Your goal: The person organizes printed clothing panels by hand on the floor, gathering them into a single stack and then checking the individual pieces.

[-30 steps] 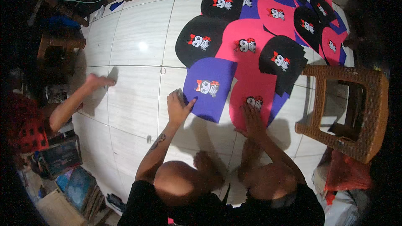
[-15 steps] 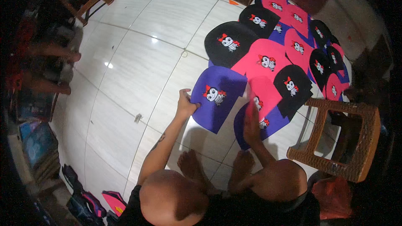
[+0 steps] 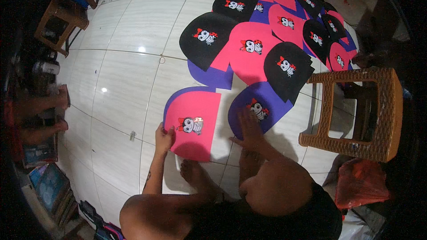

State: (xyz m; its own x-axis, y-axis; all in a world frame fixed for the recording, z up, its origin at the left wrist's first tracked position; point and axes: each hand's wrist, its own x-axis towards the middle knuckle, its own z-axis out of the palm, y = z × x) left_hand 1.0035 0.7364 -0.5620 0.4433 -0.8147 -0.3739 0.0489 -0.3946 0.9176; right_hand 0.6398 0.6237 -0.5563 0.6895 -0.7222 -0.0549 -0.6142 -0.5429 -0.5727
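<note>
My left hand (image 3: 165, 138) grips the left edge of a pink rounded felt-like piece (image 3: 193, 146) printed with a ladybug figure. Behind it a purple piece (image 3: 179, 95) of similar shape shows along the top and left rim, in the same grip. My right hand (image 3: 250, 130) lies with fingers stretched out over another purple ladybug piece (image 3: 272, 97) on the floor, covering part of its print. Above that piece sits a black one (image 3: 278, 55), overlapping a large pink one (image 3: 249, 69).
Several more pink, black and purple pieces spread to the far right. A brown woven-pattern stool (image 3: 322, 106) stands at right, a red plastic bag (image 3: 362, 182) below it. Another stool (image 3: 62, 22) stands far left. Another person's feet (image 3: 60, 106) rest on the tiled floor (image 3: 120, 102).
The pink piece from the right pile now lies over the purple piece in my left hand. My right hand has come onto the purple piece uncovered there. The view has shifted right.
</note>
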